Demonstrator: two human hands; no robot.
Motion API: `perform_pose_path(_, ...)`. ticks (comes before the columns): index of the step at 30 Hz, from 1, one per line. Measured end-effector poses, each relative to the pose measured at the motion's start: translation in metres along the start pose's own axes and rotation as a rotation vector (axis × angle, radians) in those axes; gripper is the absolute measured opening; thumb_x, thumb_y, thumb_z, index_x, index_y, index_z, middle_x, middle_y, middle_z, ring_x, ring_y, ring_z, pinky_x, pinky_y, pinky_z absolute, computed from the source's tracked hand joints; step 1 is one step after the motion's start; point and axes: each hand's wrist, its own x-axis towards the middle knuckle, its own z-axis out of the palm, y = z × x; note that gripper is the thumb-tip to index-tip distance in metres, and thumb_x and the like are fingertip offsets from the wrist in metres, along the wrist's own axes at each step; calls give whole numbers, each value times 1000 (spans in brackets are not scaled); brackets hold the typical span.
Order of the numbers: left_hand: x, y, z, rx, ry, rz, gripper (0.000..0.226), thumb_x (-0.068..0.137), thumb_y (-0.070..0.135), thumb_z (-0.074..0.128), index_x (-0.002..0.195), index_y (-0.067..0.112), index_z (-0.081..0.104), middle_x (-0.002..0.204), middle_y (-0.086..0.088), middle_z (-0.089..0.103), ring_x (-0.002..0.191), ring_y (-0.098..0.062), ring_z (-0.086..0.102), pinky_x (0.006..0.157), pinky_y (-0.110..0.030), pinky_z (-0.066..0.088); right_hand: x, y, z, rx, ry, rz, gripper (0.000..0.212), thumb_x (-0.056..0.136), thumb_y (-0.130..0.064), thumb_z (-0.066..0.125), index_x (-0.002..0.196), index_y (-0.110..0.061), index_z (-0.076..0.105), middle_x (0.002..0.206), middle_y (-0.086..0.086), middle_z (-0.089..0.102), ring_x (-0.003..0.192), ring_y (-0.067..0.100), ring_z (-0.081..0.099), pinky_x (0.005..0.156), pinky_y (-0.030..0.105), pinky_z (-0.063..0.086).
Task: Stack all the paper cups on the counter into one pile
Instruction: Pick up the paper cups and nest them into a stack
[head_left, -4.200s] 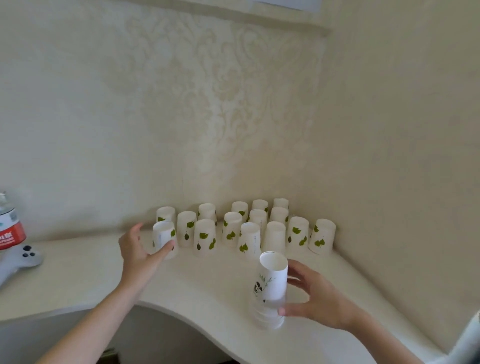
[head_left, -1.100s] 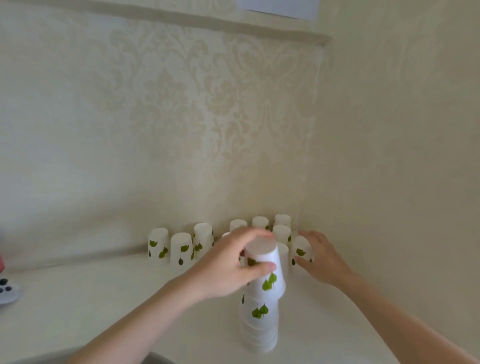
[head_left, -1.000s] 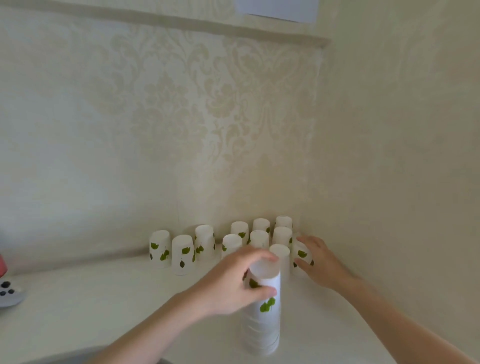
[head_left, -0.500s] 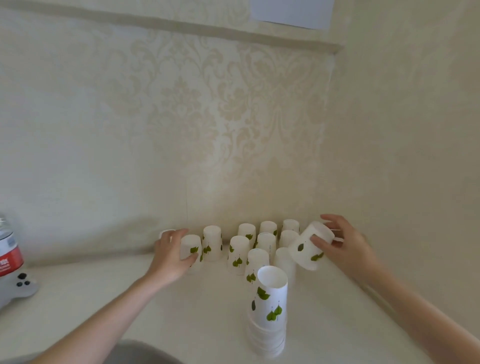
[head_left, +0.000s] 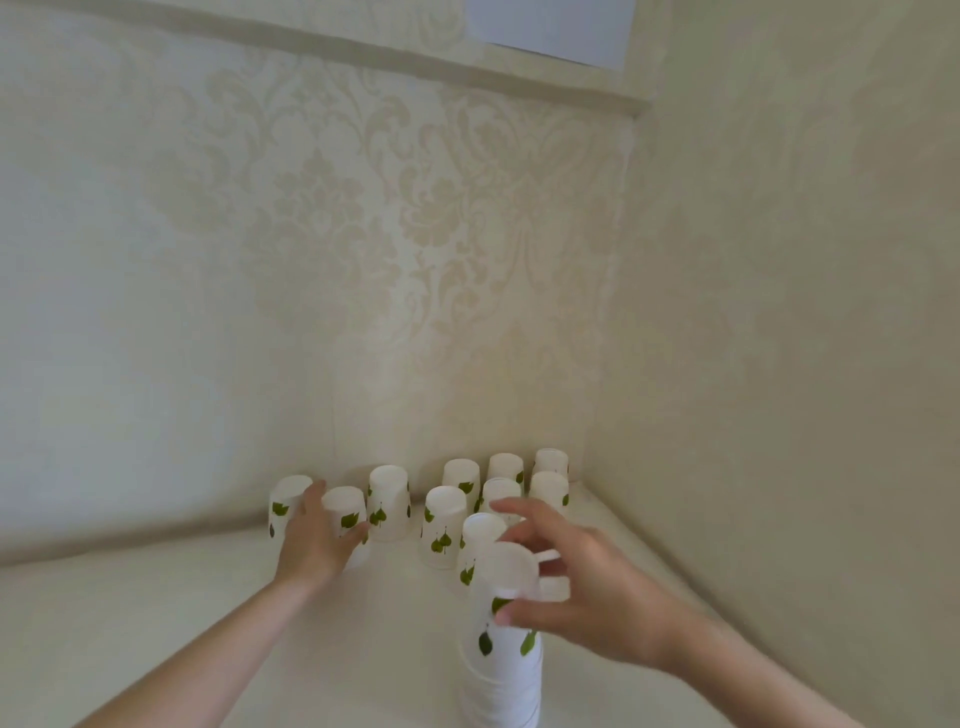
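On the bench (head_left: 156, 597), the left hand (head_left: 317, 540) wrapped its grip around one upturned cup (head_left: 345, 519) in the back cluster. Further right, the right hand (head_left: 582, 587) pinched the top cup (head_left: 511, 577) on the pile (head_left: 501, 670) at the bench's near edge.

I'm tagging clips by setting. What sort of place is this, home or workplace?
Probably a home, in a room corner. The walls carry cream damask wallpaper, and a pale counter fits into the corner, holding leaf-printed paper cups. Nothing here settles which room it is.
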Motion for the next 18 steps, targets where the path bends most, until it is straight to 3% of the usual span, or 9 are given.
perform_pose_path(5, -3, -1, 5, -111, 30, 6, 55, 79, 21, 79, 122, 6, 48, 122, -14, 57, 113, -36, 57, 83, -38, 44, -3, 13, 10, 134, 48, 68, 78, 68, -33, 84, 133, -45, 42, 116, -18, 65, 118, 0, 56, 98, 20, 51)
perform_pose_path(9, -14, 17, -15, -279, 98, -10, 57, 79, 24, 80, 124, 10, 49, 115, -9, 61, 111, -33, 59, 86, -40, 47, -8, 30, -2, 254, -30, 118, 77, 64, -35, 88, 131, -42, 51, 122, -17, 64, 118, 3, 59, 96, 21, 52)
perform_pose_path(12, -26, 34, -40, -502, 92, -17, 50, 79, 23, 80, 117, 26, 48, 115, -2, 61, 112, -28, 61, 88, -43, 54, 0, 67, -10, 301, 257, 248, 36, 77, -30, 79, 110, -35, 65, 120, -11, 67, 108, 7, 66, 82, 16, 55)
perform_pose_path(13, -33, 41, -49, -562, 77, -13, 50, 80, 23, 79, 118, 28, 48, 116, -1, 61, 111, -25, 61, 83, -40, 55, 5, 83, -8, 248, 355, 309, 32, 79, -29, 78, 107, -34, 63, 121, -6, 66, 106, 11, 66, 81, 17, 55)
perform_pose_path(14, -40, 48, -58, -612, 58, -4, 50, 81, 22, 78, 121, 28, 49, 117, -1, 61, 107, -23, 62, 77, -34, 54, 10, 98, -4, 200, 400, 372, 41, 76, -30, 80, 110, -34, 58, 123, -2, 63, 106, 15, 64, 85, 21, 53)
perform_pose_path(16, -58, 63, -73, -720, 10, 22, 52, 83, 20, 77, 127, 25, 51, 117, 1, 62, 99, -17, 63, 70, -28, 50, 21, 116, 10, 149, 365, 494, 76, 67, -37, 86, 132, -29, 46, 129, 0, 56, 113, 17, 57, 95, 30, 49)
perform_pose_path(18, -77, 78, -84, -824, -68, 51, 54, 81, 18, 79, 127, 25, 53, 118, 0, 66, 100, -15, 65, 75, -31, 51, 33, 124, 27, 146, 339, 543, 101, 61, -41, 88, 144, -23, 34, 134, 1, 51, 122, 19, 52, 98, 32, 44)
